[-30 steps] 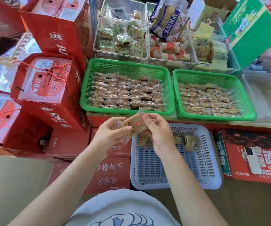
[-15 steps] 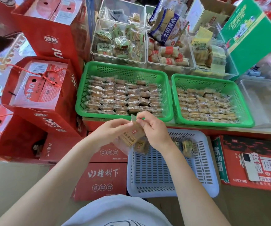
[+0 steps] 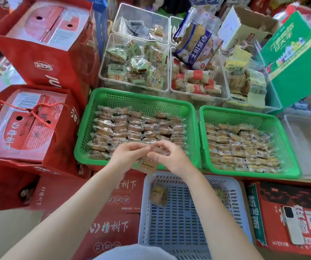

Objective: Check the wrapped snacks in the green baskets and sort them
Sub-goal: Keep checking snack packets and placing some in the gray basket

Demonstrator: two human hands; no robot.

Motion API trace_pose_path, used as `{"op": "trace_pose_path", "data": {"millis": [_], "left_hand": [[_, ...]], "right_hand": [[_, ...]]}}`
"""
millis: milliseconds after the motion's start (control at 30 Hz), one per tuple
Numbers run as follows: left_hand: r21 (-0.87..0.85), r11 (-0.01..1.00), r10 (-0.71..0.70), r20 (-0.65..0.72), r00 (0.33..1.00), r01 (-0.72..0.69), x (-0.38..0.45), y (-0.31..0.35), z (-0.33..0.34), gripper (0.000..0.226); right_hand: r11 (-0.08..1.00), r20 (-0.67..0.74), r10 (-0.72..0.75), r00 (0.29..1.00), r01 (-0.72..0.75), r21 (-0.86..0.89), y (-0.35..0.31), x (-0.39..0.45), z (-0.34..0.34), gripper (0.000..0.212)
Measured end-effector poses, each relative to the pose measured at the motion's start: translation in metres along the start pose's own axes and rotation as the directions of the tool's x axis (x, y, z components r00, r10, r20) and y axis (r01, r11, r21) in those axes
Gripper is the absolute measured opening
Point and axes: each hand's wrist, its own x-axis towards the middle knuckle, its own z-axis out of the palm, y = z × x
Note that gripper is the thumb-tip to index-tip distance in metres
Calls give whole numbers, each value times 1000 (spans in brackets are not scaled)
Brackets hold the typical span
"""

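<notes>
Tan snack (image 3: 148, 166), clear crinkly wrap, red logo; left hand (image 3: 127, 156) & right hand (image 3: 167, 158) both pinch its top.

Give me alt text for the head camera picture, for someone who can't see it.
Both hands, left and right, pinch one wrapped snack above a white basket. Behind it sit two green baskets, left and right, filled with wrapped snacks, among red boxes.

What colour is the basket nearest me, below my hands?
The slotted basket is white, seen in the head view.
</notes>
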Motion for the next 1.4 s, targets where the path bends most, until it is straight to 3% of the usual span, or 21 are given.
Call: {"op": "trace_pose_path", "data": {"millis": [100,200,233,300,367,400,567,700,800,1033,1167,1233,1300,1400], "left_hand": [[94,990,113,-123,986,-102,31,9,1,16],[421,895,236,-164,958,-149,76,9,-6,38],[573,805,270,-128,954,-151,91,6,-10,51],[840,523,277,-9,961,-143,120,-1,-16,81],[961,226,226,105,968,-157,144,-10,-18,103],[977,131,195,140,971,-167,153,-16,-19,109],[986,-44,143,168,975,-163,179,-37,-26,113],[985,-52,157,172,972,-166,183,-48,-27,111],[985,-53,156,171,973,-165,184,-48,-26,110],[985,-34,155,171,973,-168,184,-48,-26,110],[977,19,146,209,967,-214,180,-41,-32,107],[966,74,172,232,957,-247,171,-38,-37,103],[961,100,220,231,948,-258,154,-38,-45,97],[959,168,209,194,959,-230,118,-46,-55,94]], "right_hand": [[990,-10,14,1000,-15,-138,-5,35,-10,37],[996,-177,13,984,-29,-90,-11,75,-25,29],[999,-234,21,972,-30,-35,-11,89,-31,26],[1000,-330,25,944,-23,10,-13,116,-39,25],[999,-406,-34,913,15,-50,-15,142,-42,27],[994,-422,-77,903,38,-100,-17,155,-40,27],[886,-322,-251,913,83,-457,-2,201,-30,32],[688,-135,-329,935,139,-712,14,219,-27,41],[592,-65,-327,943,151,-792,16,226,-20,42],[486,-93,-389,917,118,-866,36,226,-16,16],[475,-114,-344,932,69,-877,30,216,-15,19],[526,-136,-265,955,24,-850,20,202,-15,31],[695,-201,-238,950,22,-718,9,179,-15,37],[878,-157,-100,982,12,-479,-3,134,-2,21]]}}
